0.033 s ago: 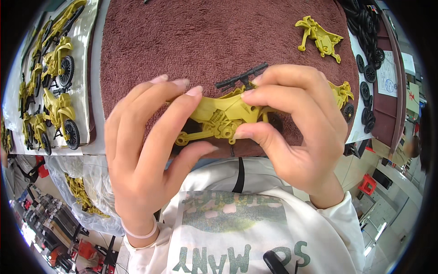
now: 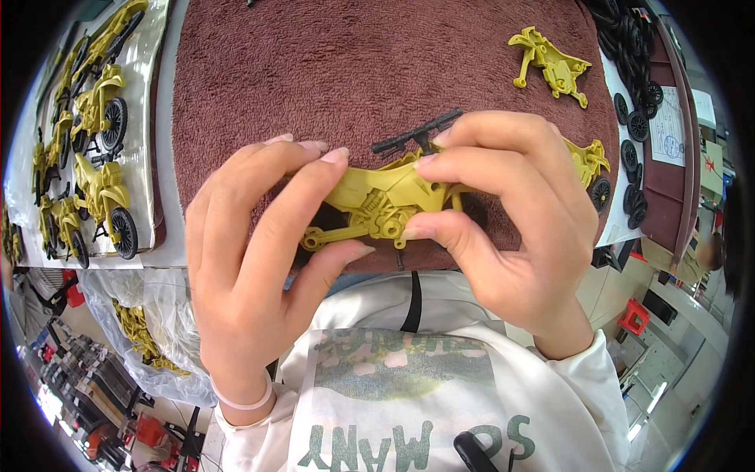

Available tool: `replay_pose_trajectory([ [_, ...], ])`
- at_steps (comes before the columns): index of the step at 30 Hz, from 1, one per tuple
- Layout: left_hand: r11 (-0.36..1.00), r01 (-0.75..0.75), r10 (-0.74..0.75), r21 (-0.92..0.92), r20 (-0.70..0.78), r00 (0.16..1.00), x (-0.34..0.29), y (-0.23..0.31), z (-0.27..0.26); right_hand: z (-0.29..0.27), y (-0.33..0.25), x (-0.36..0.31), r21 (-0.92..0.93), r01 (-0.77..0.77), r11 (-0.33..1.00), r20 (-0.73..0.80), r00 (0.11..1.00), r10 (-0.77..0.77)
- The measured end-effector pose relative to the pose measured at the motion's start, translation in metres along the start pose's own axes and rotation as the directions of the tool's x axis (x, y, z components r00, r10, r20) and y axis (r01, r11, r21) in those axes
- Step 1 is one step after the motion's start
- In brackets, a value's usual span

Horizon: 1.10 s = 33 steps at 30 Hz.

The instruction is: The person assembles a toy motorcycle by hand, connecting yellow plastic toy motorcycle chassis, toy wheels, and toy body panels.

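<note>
Between my two hands is a yellow toy motorcycle, upright above the near part of the towel, with moulded engine detail on its side. My right hand pinches its front end, fingertips on the upper body and thumb against the lower side. At the rear, my left hand curls around it, fingers over the top and thumb below. A black handlebar sticks up from the front by my right fingertips. Dark wheels show only in part behind the fingers.
The brown towel covers the table. A loose yellow body half lies far right; another yellow piece with a wheel sits behind my right hand. Black wheels line the right edge. Several assembled motorcycles stand on the left.
My left hand has shifted very slightly to the right around the rear of the toy motorcycle. My right hand and the handlebar look the same.
</note>
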<state>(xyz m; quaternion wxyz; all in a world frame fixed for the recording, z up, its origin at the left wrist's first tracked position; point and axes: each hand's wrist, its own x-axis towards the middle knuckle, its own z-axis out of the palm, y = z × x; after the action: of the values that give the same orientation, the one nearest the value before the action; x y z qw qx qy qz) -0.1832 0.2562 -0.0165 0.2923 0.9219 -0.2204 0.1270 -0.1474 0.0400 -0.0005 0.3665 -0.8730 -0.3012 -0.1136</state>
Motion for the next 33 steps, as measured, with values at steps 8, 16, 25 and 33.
replay_pose_trajectory([
  [8, 0.975, 0.166, -0.172, -0.148, -0.023, 0.985, -0.006, 0.007, 0.004, 0.004, -0.001, -0.002, 0.003, -0.008, 1.000, 0.016, 1.000, 0.008],
  [16, 0.962, 0.238, -0.245, -0.136, -0.035, 0.969, -0.006, 0.017, 0.006, 0.008, 0.002, -0.008, 0.018, -0.030, 0.999, -0.050, 0.998, 0.031],
  [25, 0.967, 0.167, -0.192, -0.191, -0.118, 0.974, -0.013, 0.012, 0.015, 0.010, 0.000, -0.009, -0.020, -0.070, 0.997, -0.072, 0.995, 0.069],
  [33, 0.984, 0.120, -0.138, -0.133, -0.134, 0.981, -0.014, 0.011, 0.014, 0.009, -0.004, -0.006, -0.037, -0.046, 0.998, -0.094, 0.995, 0.043],
])
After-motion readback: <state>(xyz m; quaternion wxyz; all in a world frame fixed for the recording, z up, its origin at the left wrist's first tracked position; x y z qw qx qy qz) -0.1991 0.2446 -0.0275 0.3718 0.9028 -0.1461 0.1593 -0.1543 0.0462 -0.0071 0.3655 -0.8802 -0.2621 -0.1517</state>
